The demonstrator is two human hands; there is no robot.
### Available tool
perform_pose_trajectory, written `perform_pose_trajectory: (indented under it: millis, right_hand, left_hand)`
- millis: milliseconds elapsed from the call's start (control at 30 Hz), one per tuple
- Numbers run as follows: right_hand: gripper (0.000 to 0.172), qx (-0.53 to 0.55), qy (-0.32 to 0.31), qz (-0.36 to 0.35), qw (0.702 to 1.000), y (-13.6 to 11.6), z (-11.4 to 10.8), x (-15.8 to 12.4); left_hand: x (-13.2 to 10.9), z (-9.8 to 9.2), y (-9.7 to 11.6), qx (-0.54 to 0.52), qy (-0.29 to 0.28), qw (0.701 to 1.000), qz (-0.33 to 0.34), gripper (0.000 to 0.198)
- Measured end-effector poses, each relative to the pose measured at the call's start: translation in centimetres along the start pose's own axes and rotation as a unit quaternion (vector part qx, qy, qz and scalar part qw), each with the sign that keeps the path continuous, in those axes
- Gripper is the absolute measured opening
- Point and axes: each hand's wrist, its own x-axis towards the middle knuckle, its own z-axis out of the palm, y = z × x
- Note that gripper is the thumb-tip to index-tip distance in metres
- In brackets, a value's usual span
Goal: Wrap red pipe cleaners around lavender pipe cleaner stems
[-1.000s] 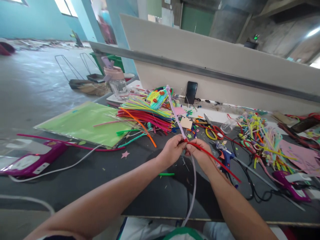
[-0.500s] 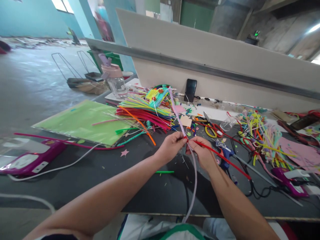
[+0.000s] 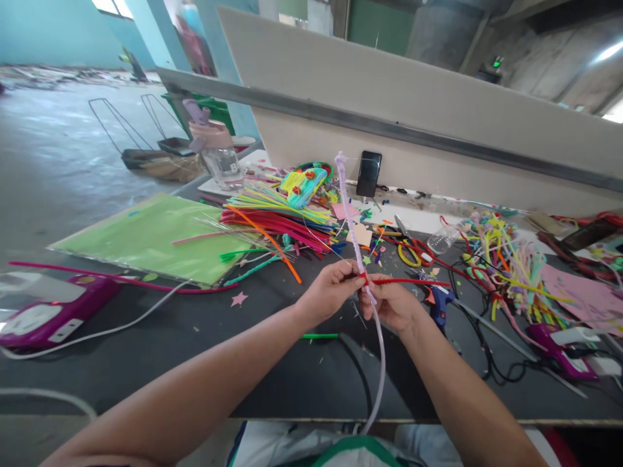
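Note:
A long lilac pipe cleaner [image 3: 349, 214] stands nearly upright in front of me, its lower end curving down past the table edge. My left hand [image 3: 329, 288] pinches it where a red pipe cleaner [image 3: 413, 281] is wound round it. My right hand [image 3: 393, 302] is closed on the red pipe cleaner, whose free end points right, almost level. Both hands hover just above the dark table [image 3: 195, 337].
A heap of coloured pipe cleaners [image 3: 277, 220] lies behind my hands, a green sheet [image 3: 146, 237] to the left. A blue glue gun [image 3: 438, 303], cables and more pipe cleaners [image 3: 511, 266] lie right. Purple devices [image 3: 53, 311] sit at both sides. A phone [image 3: 368, 174] leans on the back panel.
My right hand has swung the red pipe cleaner's free end up from slanting down-right to nearly level. The lilac pipe cleaner stands straighter. The camera tipped slightly.

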Motion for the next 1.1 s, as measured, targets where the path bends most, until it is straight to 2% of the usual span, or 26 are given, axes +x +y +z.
perform_pose_trajectory:
  millis: [200, 333, 400, 467, 567, 633, 733, 800, 867, 933, 1000, 1033, 1100]
  right_hand:
    - [0.023, 0.101, -0.104, 0.111, 0.983, 0.4, -0.1, 0.2]
    - [0.027, 0.132, -0.153, 0.173, 0.964, 1.0, -0.1, 0.2]
    - [0.029, 0.133, -0.138, 0.169, 0.967, 1.3, -0.1, 0.3]
    - [0.033, 0.119, -0.095, 0.143, 0.978, 1.5, -0.1, 0.6]
    - [0.054, 0.074, -0.042, 0.105, 0.991, 1.1, -0.2, 1.0]
    - [0.056, 0.019, -0.023, 0.087, 0.996, 0.1, -0.7, 0.9]
    - [0.04, -0.111, 0.006, 0.062, 0.992, -2.1, -2.1, -0.3]
    - [0.034, -0.173, -0.002, 0.036, 0.984, -3.4, -3.3, -1.7]
    - [0.035, -0.181, -0.027, 0.001, 0.983, -4.4, -4.2, -3.2]
    - [0.036, -0.14, -0.076, -0.081, 0.984, -5.0, -4.7, -4.4]
    - [0.036, -0.078, -0.106, -0.209, 0.969, -5.5, -4.6, -4.9]
    - [0.03, -0.053, -0.064, -0.276, 0.958, -5.7, -4.3, -4.8]
    - [0.019, -0.068, 0.084, -0.36, 0.927, -6.0, -3.5, -4.2]
  left_hand:
    - [-0.2, -0.3, 0.9, 0.066, -0.044, 0.997, 0.025, 0.011]
    - [-0.2, -0.4, 1.1, 0.061, -0.074, 0.995, 0.014, 0.013]
    - [0.2, -0.6, 0.7, 0.025, -0.069, 0.997, -0.005, 0.014]
    - [0.9, -0.9, 0.2, -0.027, -0.031, 0.999, -0.022, 0.016]
    - [2.8, -1.4, 0.5, -0.053, 0.015, 0.998, -0.026, 0.023]
    - [4.3, -1.5, 1.6, -0.061, -0.007, 0.998, -0.034, 0.025]
    - [6.6, -1.1, 3.6, -0.09, -0.112, 0.987, -0.067, 0.024]
    - [7.9, -0.6, 4.6, -0.101, -0.174, 0.976, -0.086, 0.026]
    - [8.8, 0.1, 5.0, -0.094, -0.193, 0.973, -0.086, 0.027]
    - [9.5, 0.6, 4.9, -0.077, -0.176, 0.979, -0.068, 0.028]
    - [9.8, 0.8, 4.6, -0.058, -0.143, 0.987, -0.047, 0.027]
    - [9.9, 0.9, 4.4, -0.051, -0.125, 0.99, -0.036, 0.027]
    - [10.0, 0.9, 3.9, -0.039, -0.089, 0.995, -0.019, 0.027]
